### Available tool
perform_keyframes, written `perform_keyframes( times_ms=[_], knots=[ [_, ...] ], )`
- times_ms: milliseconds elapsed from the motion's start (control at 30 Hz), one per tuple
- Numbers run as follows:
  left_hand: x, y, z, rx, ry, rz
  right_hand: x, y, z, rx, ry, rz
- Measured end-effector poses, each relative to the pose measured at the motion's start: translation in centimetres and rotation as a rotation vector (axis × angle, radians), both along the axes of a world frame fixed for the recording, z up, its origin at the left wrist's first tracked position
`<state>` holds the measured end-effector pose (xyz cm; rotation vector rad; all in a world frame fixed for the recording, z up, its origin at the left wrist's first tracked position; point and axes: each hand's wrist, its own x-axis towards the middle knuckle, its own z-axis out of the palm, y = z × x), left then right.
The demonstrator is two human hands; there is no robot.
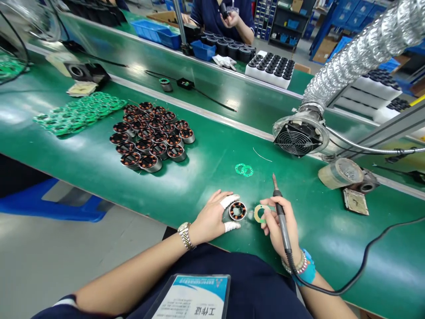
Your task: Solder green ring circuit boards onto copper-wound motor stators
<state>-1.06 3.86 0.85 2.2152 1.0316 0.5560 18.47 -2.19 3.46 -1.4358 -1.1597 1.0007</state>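
Observation:
My left hand (212,218), with white covers on thumb and index finger, grips a small wound motor stator (237,211) on the green table. Copper coils show inside its ring. Just to the right, my right hand (278,223) pinches a ring-shaped circuit board (258,213) between thumb and fingers, pale side up. The same hand also holds a soldering iron (281,217), its tip pointing away from me and its cord running over the wrist. Board and stator are a short gap apart. Two overlapping green ring boards (244,169) lie farther back.
Many stators (151,137) stand grouped at left, beside a pile of green boards (79,113). A fan on a foil duct (299,135) hangs at right, near a plastic cup (341,173) and a sponge holder (356,201). Another person (222,17) works across the bench.

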Motion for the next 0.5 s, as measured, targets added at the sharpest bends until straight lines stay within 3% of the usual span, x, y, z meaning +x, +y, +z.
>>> perform_keyframes(
  times_ms=[233, 500],
  knots=[
    [0.4, -0.3, 0.2, -0.004, -0.027, 0.055, 0.5, 0.4, 1.3, 0.038, 0.207, 0.245],
    [0.5, -0.1, 0.3, -0.016, -0.051, 0.056, 0.8, 1.4, 0.7, 0.022, 0.131, 0.212]
  ],
)
